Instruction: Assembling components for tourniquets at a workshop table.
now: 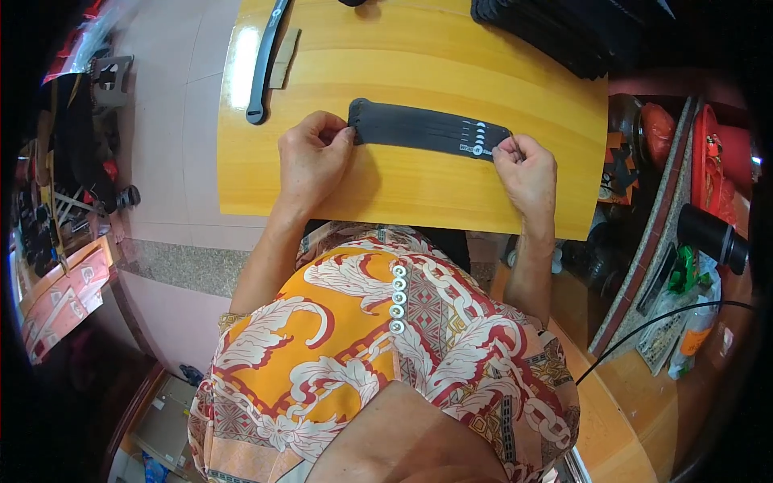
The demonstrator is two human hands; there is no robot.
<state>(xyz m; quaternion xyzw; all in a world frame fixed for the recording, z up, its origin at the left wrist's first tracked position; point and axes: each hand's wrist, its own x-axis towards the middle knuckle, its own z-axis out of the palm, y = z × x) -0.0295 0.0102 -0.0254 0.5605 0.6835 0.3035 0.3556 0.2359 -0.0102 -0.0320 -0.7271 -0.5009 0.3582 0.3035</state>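
Between my two hands stretches a bundle of flat black straps (pixel 411 126), held just above the wooden table. Several straps lie side by side, slightly fanned, with rounded ends at the left and white printed marks near the right end. The fingers of my left hand (pixel 312 157) pinch the bundle's left end. Its right end is gripped between the thumb and fingers of my right hand (pixel 527 173). A single similar black strap (pixel 264 68) lies at the table's far left, beside a small brownish strip (pixel 284 59).
The yellow wooden table (pixel 403 189) spans the middle. At its far right sits a large pile of black straps (pixel 555 32). A grey stool (pixel 111 80) stands on the floor to the left. Red bags (pixel 659 125) and a black cylindrical object (pixel 713 237) are at the right.
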